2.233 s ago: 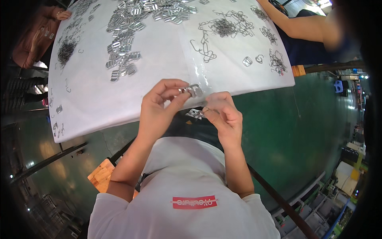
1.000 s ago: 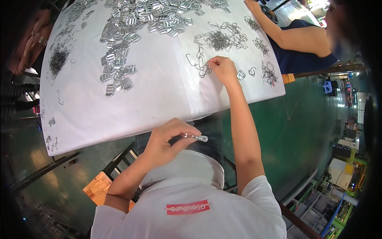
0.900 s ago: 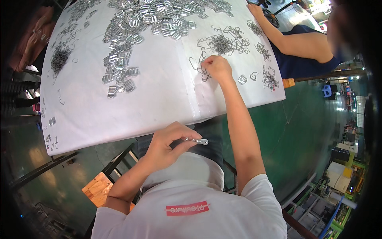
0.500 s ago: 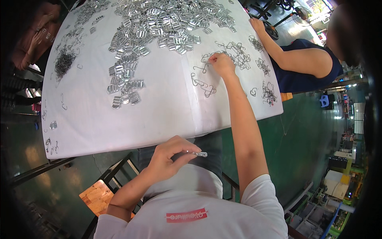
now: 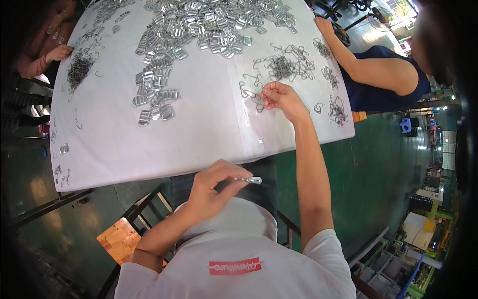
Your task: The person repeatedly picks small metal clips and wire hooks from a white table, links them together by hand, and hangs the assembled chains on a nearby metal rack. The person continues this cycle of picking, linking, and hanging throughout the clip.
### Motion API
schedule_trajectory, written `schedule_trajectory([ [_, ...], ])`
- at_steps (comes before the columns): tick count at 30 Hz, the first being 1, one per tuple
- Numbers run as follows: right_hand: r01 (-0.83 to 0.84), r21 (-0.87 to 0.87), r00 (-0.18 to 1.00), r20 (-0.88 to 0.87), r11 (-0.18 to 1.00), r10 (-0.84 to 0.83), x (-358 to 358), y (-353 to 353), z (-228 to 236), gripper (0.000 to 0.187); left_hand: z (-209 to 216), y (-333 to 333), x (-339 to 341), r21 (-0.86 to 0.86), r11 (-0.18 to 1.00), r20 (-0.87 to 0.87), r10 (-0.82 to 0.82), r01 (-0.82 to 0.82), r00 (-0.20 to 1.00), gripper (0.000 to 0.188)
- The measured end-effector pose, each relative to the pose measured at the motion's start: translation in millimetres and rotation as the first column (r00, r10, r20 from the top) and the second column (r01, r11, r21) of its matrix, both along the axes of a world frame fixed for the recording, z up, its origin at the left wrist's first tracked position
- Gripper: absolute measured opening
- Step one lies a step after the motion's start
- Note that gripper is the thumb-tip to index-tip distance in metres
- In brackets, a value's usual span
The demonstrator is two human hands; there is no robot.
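My left hand [image 5: 214,188] pinches a shiny metal slide buckle [image 5: 254,180] edge-on between thumb and fingers, just off the table's near edge. Out over the right part of the table, my right hand [image 5: 280,99] has thumb and fingertips pressed together. What they hold, if anything, is too small to make out. Loose bent wire hooks [image 5: 249,90] lie beside those fingertips. Behind the hand is a tangled pile of wire hooks [image 5: 283,68]. A large heap of silver buckles [image 5: 199,25] covers the far middle, trailing toward me in a strip of buckles [image 5: 157,92].
The table wears a white cloth [image 5: 199,142]. Smaller hook piles [image 5: 338,110] line its right edge; a dark hook pile [image 5: 79,70] sits left. A person in a dark sleeveless top [image 5: 383,79] rests a hand at right. Another person's hand [image 5: 60,53] touches the left edge. A wooden stool [image 5: 119,240] stands below.
My right hand has drawn back toward me from the hook pile, uncovering it. My left hand, still pinching the buckle, has risen slightly in view. A co-worker's hand has come to the left edge.
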State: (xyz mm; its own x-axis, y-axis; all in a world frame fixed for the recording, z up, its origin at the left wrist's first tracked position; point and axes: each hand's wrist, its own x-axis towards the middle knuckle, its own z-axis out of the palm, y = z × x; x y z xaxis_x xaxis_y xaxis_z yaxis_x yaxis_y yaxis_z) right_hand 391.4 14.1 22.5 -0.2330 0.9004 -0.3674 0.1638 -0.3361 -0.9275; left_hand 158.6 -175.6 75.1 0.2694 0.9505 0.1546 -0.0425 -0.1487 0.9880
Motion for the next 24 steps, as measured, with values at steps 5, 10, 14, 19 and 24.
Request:
schedule_trajectory([
  [5,0.086,0.008,0.966,-0.244,0.996,-0.081,-9.3,-79.4,33.7,0.014,-0.7,-2.7,4.2,-0.037,0.999,-0.008,0.003,-0.003,1.0,0.017],
  [10,0.127,0.044,0.931,-0.351,0.991,-0.104,-19.3,-158.0,77.9,0.011,-3.2,-4.7,10.1,-0.013,1.0,-0.005,0.024,-0.024,1.0,0.02],
  [14,0.159,0.188,0.937,-0.34,0.969,-0.087,-26.4,-191.4,92.4,0.007,-2.9,-4.8,13.5,0.032,0.998,-0.016,0.059,-0.058,0.998,0.021],
  [19,0.128,0.484,0.992,-0.045,0.866,-0.121,-33.7,-202.2,87.1,0.004,0.8,-5.9,15.2,0.041,0.997,-0.011,0.072,-0.072,0.997,0.021],
  [24,0.066,0.591,0.993,0.043,0.804,-0.113,-33.5,-203.9,83.9,0.004,2.3,-5.1,15.4,0.051,0.997,-0.016,0.062,-0.061,0.998,0.021],
])
